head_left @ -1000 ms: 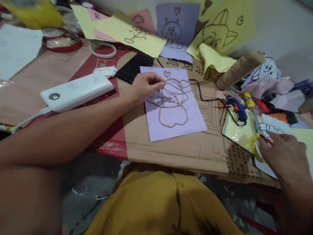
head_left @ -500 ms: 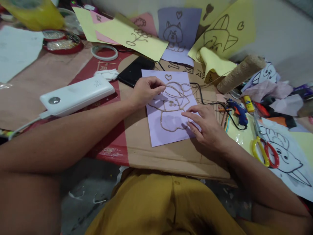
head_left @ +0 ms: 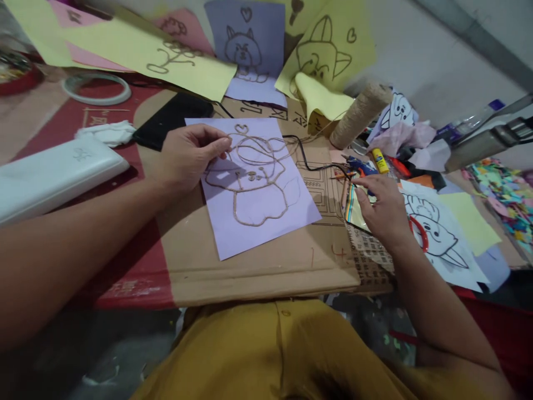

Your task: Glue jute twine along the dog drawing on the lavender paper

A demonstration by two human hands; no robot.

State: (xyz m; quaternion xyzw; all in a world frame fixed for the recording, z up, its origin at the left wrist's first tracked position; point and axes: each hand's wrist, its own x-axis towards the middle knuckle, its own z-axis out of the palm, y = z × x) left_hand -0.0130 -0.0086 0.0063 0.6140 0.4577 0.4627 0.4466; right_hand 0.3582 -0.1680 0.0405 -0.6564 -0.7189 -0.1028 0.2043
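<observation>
On the lilac sheet (head_left: 266, 236) lies a cartoon animal outlined in brown twine (head_left: 260, 223), with a small twine heart above it. My left hand (head_left: 189, 153) is over the sheet's upper left, thumb and forefinger pinched on a strand of twine. That strand seems to loop over the drawing toward the twine spool (head_left: 362, 115). My right hand (head_left: 381, 208) is off the sheet, thumb and forefinger apart, beside the blue glue gun (head_left: 361, 164). It partly covers the glue gun and the scissors, whose red handle (head_left: 420, 234) shows behind the wrist.
A white power bank (head_left: 62, 178), black phone (head_left: 172, 119) and tape roll (head_left: 96, 90) lie left. Finished twine pictures (head_left: 245, 50) lean at the back. A glue stick (head_left: 379, 160), a dog drawing (head_left: 441, 236) and colourful scraps (head_left: 502, 200) are at right. A black cord (head_left: 306, 161) crosses the cardboard.
My right hand has left the lilac sheet and moved right to the glue gun. My left hand keeps its pinch near the sheet's top. The view has swung right.
</observation>
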